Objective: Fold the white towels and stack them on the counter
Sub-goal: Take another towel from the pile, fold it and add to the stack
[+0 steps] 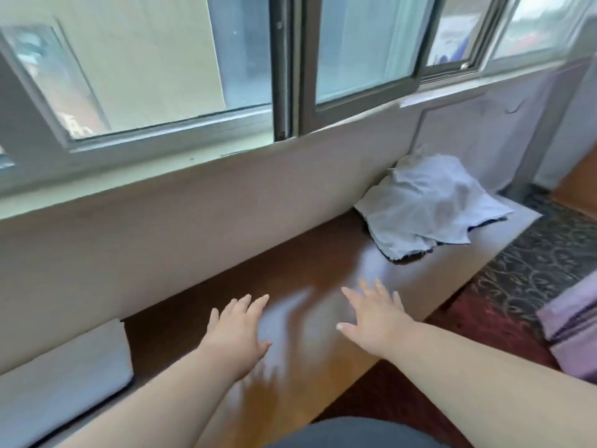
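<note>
Resting on counter (290,270): crumpled white towels (429,205).

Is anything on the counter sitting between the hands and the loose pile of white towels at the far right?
Nothing visible. Both hands, left and right, are open over bare brown counter, and that surface runs unbroken to the towel pile against the wall.
</note>
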A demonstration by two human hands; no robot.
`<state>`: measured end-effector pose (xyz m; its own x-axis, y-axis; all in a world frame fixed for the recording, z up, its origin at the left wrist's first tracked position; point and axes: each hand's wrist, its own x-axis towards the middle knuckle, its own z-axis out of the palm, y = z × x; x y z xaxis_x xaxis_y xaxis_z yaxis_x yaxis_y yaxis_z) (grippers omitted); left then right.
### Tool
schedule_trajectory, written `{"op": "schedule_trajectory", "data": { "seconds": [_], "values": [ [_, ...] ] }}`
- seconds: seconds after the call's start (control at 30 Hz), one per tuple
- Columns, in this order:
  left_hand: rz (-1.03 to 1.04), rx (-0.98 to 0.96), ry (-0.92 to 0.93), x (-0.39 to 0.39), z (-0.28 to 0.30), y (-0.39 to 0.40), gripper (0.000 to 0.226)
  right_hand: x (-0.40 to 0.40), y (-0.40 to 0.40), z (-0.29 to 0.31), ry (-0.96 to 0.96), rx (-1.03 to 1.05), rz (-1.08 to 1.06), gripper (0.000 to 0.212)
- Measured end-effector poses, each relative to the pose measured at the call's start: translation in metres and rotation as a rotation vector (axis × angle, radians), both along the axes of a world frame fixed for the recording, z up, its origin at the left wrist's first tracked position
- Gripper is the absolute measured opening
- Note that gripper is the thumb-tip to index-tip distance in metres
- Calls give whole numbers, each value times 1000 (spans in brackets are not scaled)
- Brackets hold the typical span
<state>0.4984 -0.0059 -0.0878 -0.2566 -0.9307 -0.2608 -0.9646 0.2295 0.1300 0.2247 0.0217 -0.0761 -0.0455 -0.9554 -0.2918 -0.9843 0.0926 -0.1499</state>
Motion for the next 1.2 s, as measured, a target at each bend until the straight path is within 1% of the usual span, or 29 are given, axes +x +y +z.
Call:
{"op": "schedule_trajectory", "data": {
  "seconds": [0.07,0.13,0.2,0.3,0.4,0.6,0.7,0.77,0.93,1.03,1.2],
  "values": [
    [-4,1,7,-59,2,5,84,-63,16,10,30,-20,-4,81],
    [-28,-17,47,-131,0,9,82,-137,31,20,48,-68,-52,81],
    [-69,-25,65,-187,1,13,79,-194,42,26,34,-94,-109,81],
    [-125,-19,50,-252,4,10,79,-259,58,27,-17,-113,-211,80],
    [-154,-11,45,-294,7,-2,78,-303,61,19,-76,-121,-305,80],
    [-162,3,24,-351,-3,-58,77,-358,29,-1,-120,-108,-388,81],
    [-173,30,29,-380,-15,-93,78,-384,0,-5,-108,-97,-375,82],
    [-200,40,0,-400,-21,-123,78,-404,-23,-5,-81,-85,-369,82],
    [-229,-17,-26,-442,-21,-198,74,-446,-76,-9,-51,-64,-395,80],
    [-170,0,0,-459,-23,-233,74,-462,-103,-18,-98,-33,-415,79],
    [-103,21,-91,-487,-23,-288,77,-501,-173,-32,-140,10,-384,78]
  ]
}}
